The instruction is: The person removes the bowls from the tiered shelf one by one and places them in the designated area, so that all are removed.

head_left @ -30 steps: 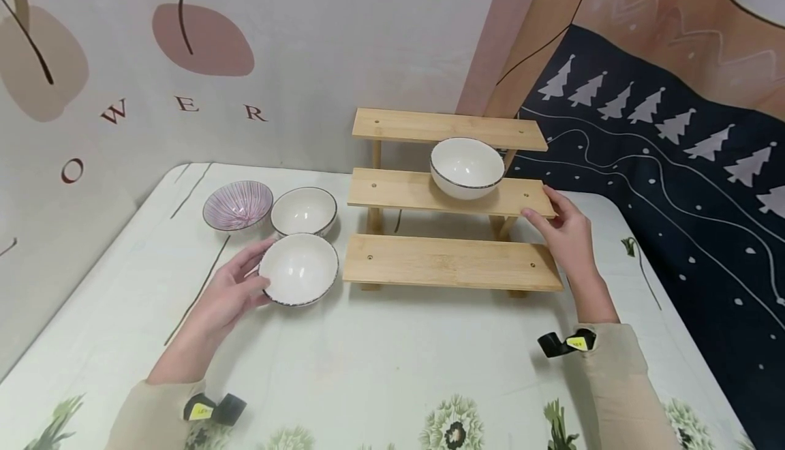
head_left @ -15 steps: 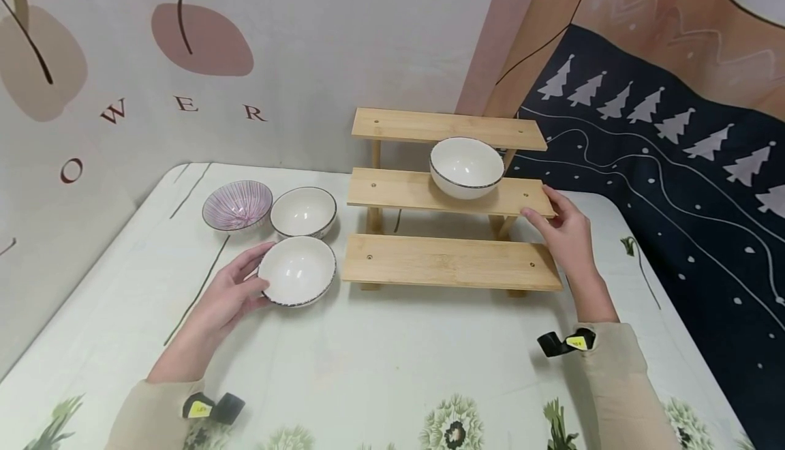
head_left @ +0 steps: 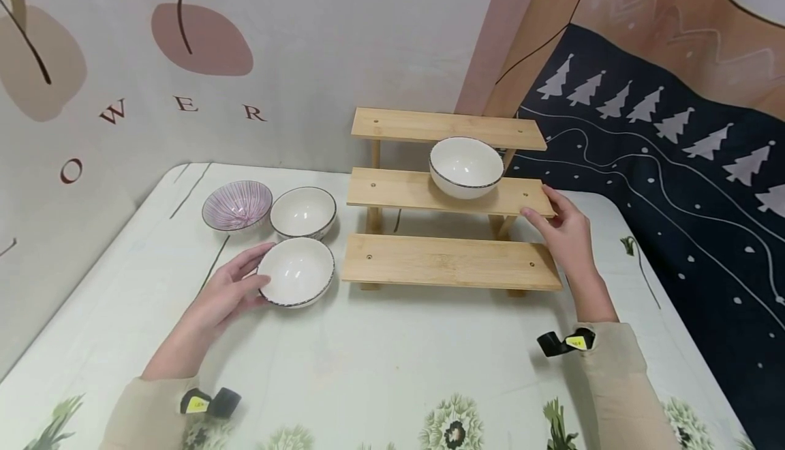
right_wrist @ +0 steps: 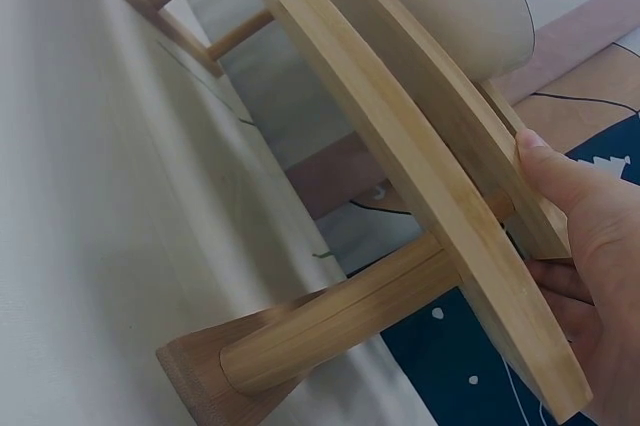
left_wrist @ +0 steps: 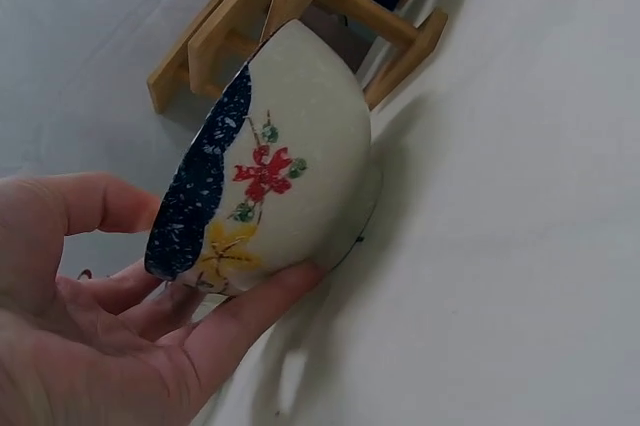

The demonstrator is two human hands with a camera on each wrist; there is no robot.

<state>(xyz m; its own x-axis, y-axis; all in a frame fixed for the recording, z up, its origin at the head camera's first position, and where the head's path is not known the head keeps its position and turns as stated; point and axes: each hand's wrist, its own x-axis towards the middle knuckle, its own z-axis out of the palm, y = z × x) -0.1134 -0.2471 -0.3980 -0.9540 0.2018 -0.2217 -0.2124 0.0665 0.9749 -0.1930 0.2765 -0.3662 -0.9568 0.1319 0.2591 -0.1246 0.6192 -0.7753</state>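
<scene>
My left hand grips the left side of a white bowl with a dark rim, thumb at the rim and fingers under the side. Red and yellow flowers and a speckled blue band decorate that bowl's outside in the left wrist view. On the right, my right hand pinches the end of the middle shelf of a three-tier wooden stand, thumb on its front edge. A second white bowl sits on this shelf, right of its middle.
Behind the held bowl, another white bowl and a purple-striped bowl stand side by side on the table. The lowest shelf lies just right of the held bowl. A printed cloth hangs behind the stand.
My left hand and its bowl have shifted slightly left and toward me, away from the bowl behind. The right hand keeps its hold on the shelf, and the stand stays put.
</scene>
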